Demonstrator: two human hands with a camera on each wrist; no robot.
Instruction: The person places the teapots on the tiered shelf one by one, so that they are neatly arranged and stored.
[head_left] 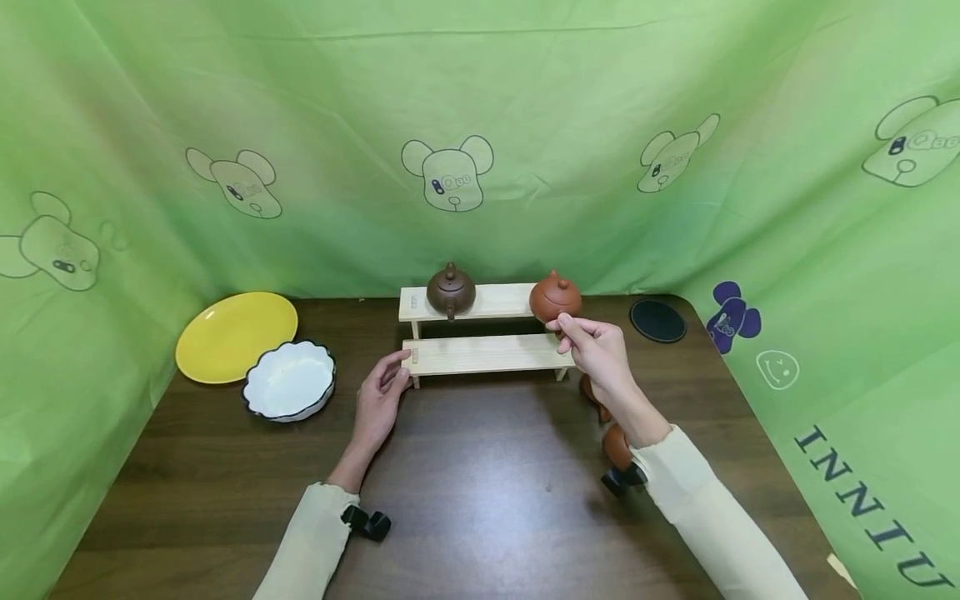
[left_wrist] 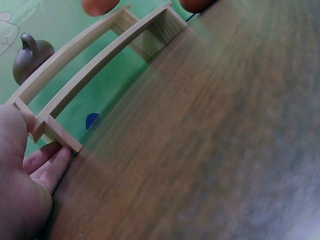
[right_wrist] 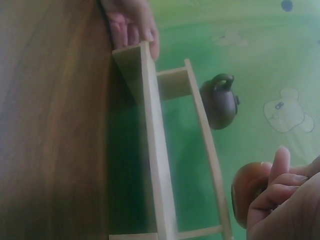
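Pinching a reddish teapot (head_left: 556,294) by its mostly hidden handle, the right hand's fingers (head_left: 566,321) have it at the wooden stand's (head_left: 483,356) upper right end. Probably rigid, smooth and breakable, it seems safest held there. The left hand (head_left: 378,400) grips the stand's lower left end.

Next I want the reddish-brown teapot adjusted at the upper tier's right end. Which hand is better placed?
Right, I'd judge: the right hand has its fingers on the reddish-brown teapot, while the left hand holds the opposite end of the wooden stand.
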